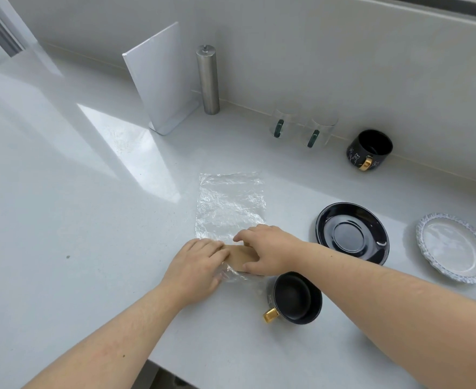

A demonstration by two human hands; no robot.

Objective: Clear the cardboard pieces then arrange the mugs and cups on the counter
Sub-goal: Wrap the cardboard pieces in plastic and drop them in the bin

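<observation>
A brown cardboard piece [241, 258] lies at the near end of a crinkled clear plastic bag [229, 204] on the white counter [76, 220]. My left hand [196, 265] presses on the bag and the cardboard's left end. My right hand [270, 249] grips the cardboard from the right. A black mug with a gold handle [295, 299] stands just near of my right wrist. Another black mug [370, 150] sits by the back wall, beside two clear glass cups [284, 122] [322, 130] with dark handles.
A black saucer [351, 234] and a white saucer with a blue patterned rim [455, 247] lie at the right. A white board [161, 77] leans at the back next to a steel cylinder [208, 80]. The counter's front edge runs at the bottom.
</observation>
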